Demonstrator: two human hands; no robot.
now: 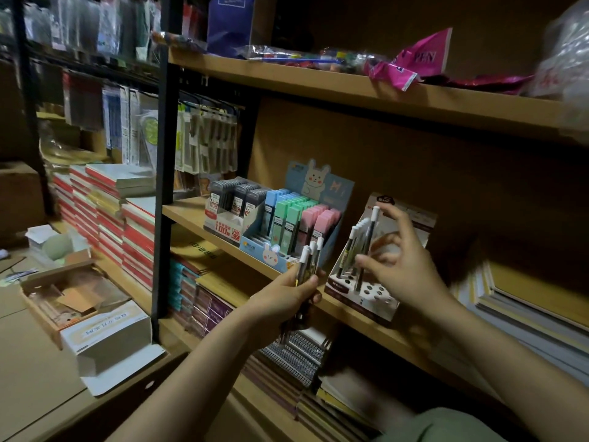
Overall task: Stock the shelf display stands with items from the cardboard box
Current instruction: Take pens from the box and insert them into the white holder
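Two hands, left [288, 293] gripping pens [308, 260]

The clear plastic bag [570, 49] at the top shelf's right end is blurred and cut off (contents unreadable); the left hand [287, 298] hides the pens' [307, 260] lower halves.
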